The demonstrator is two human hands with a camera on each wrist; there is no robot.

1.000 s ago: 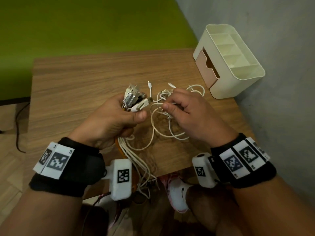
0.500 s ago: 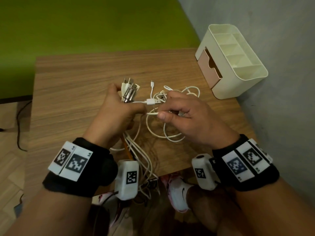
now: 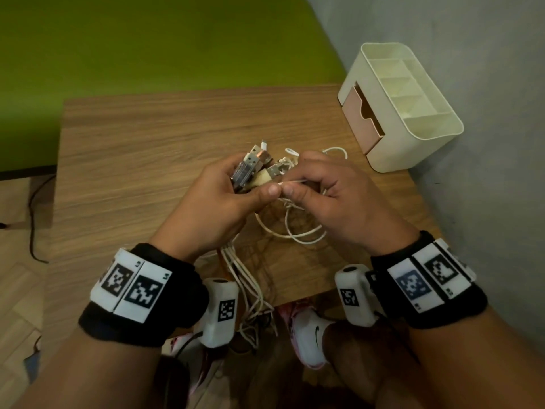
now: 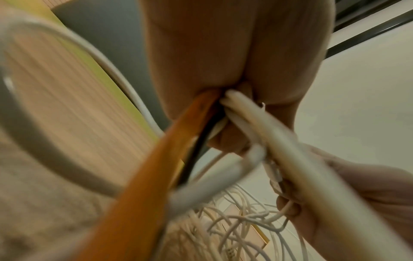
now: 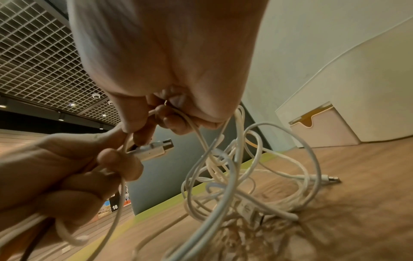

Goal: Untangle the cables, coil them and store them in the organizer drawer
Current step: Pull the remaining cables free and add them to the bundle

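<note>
At the centre of the head view, the left hand (image 3: pixel 212 202) grips a bundle of USB plugs (image 3: pixel 253 169) with their cables trailing down past the wrist. The right hand (image 3: pixel 333 196) pinches a thin white cable (image 5: pixel 194 127) between thumb and fingers, thumb tips almost touching. The tangled white cables (image 3: pixel 295 231) lie on the wooden tabletop (image 3: pixel 132 149) beneath both hands. The cream organizer (image 3: pixel 413 137), pink drawer (image 3: pixel 358 113) slightly open, stands at upper right.

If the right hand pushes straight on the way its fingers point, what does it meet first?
Most likely the left hand: the right hand points leftward at it, thumbs nearly touching, with the plugs bunched just beyond. Depth is hard to judge.
</note>
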